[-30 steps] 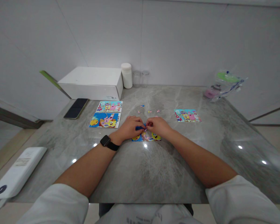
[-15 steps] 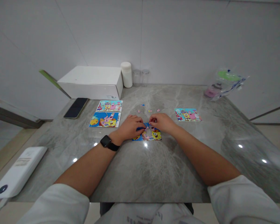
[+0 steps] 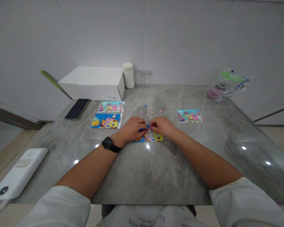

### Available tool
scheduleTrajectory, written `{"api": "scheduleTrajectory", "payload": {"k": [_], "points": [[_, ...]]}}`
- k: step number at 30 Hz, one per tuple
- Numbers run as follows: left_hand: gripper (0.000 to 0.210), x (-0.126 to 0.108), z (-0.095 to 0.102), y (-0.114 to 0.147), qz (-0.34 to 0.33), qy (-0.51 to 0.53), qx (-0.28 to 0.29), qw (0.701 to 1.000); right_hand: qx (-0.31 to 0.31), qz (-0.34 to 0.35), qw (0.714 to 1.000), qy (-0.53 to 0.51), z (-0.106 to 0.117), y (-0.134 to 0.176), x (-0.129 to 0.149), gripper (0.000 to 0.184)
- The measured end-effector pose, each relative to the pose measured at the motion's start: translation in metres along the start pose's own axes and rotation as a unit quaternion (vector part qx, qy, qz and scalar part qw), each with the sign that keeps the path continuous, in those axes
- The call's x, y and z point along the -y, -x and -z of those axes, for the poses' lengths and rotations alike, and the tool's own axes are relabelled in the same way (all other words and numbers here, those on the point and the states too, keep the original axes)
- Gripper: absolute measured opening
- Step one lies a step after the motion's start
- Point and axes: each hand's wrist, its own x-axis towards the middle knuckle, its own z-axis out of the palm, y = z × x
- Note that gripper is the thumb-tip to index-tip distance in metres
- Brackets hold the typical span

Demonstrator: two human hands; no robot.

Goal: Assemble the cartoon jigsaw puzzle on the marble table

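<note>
A small, partly assembled jigsaw puzzle (image 3: 158, 137) with a cartoon print on blue lies flat on the table, a gap near its middle. My left hand (image 3: 133, 128) covers its left side, thumb and fingertips pressed on it. Over the puzzle's upper part, my right hand (image 3: 164, 126) has thumb and forefinger pinched on a small puzzle piece, mostly hidden by the fingers. Beyond the hands lie several loose pieces, among them a blue piece (image 3: 144, 106) and a pink piece (image 3: 161, 111).
Cartoon picture cards (image 3: 106, 121) lie at left, and another card (image 3: 191, 116) at right. A phone (image 3: 77, 109), white box (image 3: 92, 84), white bottle (image 3: 128, 75) and two glasses (image 3: 147, 78) stand behind. A bagged cup (image 3: 223, 85) is back right; a white power bank (image 3: 21, 171), front left.
My right hand has shifted slightly left over the puzzle, closer to my left hand. The left hand stays on the puzzle, and the loose pieces have not moved.
</note>
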Motion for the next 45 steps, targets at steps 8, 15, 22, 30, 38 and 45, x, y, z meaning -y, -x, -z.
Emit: {"api": "scheduleTrajectory", "payload": {"k": [8,15,22,30,38,45], "points": [[0.021,0.002,-0.006,0.001,0.016,0.036,-0.024,0.999,-0.087,-0.039,0.994,-0.060,0.016,-0.002,-0.011,0.012],[0.022,0.006,-0.008,-0.002,0.035,0.085,-0.049,0.995,-0.157,-0.090,0.977,-0.109,0.030,-0.004,-0.025,0.013],[0.022,0.011,-0.003,-0.004,0.141,0.113,-0.208,0.961,-0.193,-0.125,0.966,-0.121,0.039,-0.005,-0.035,0.015],[0.026,0.027,-0.011,-0.003,0.212,0.132,-0.320,0.914,-0.238,-0.128,0.953,-0.140,0.038,-0.008,-0.053,0.019],[0.033,0.031,-0.016,-0.002,0.204,0.120,-0.289,0.928,-0.261,-0.094,0.961,-0.016,0.005,-0.017,-0.089,0.027],[0.036,0.031,-0.017,-0.001,0.203,0.118,-0.271,0.933,-0.244,-0.077,0.966,0.037,-0.008,-0.019,-0.102,0.035]]}}
